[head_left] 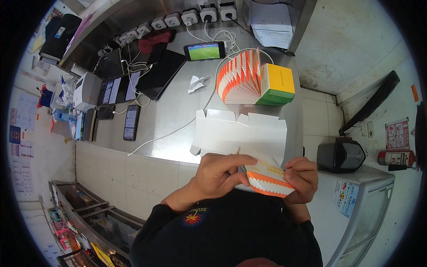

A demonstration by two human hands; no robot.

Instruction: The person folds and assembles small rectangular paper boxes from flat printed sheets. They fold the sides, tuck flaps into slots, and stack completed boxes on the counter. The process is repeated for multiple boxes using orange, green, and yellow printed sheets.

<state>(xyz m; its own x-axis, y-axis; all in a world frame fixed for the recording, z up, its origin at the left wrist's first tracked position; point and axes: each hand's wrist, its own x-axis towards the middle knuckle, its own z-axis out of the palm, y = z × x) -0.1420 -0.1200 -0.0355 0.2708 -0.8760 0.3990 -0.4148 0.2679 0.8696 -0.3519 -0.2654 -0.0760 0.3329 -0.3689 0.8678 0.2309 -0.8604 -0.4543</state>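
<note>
Both hands at lower centre, close to the chest. Left hand (220,171) and right hand (301,175) pinch a flat orange-and-white scalloped-edge paper carton (269,180) between them, fingers closed on its 2 ends; carton held over the counter's near edge.

Just beyond it, an unfolded white cardboard carton blank with flaps (240,133) lies flat on the brushed steel countertop (173,115). Further back, a fanned stack of orange-and-white flat cartons (240,80) leans against a yellow-and-green rectangular box (278,84). A small phone with a green screen (204,50) stands propped near the wall sockets (191,18); a crumpled white paper scrap (196,82) beside it. Dark tablets and phones on white cables (129,89) crowd the counter's left.

Right: black bin (340,155), white chest freezer with a blue-and-white label (356,196), red cylinder (396,158), red-and-white wall notice (397,133). Pale tiled floor (318,115).
</note>
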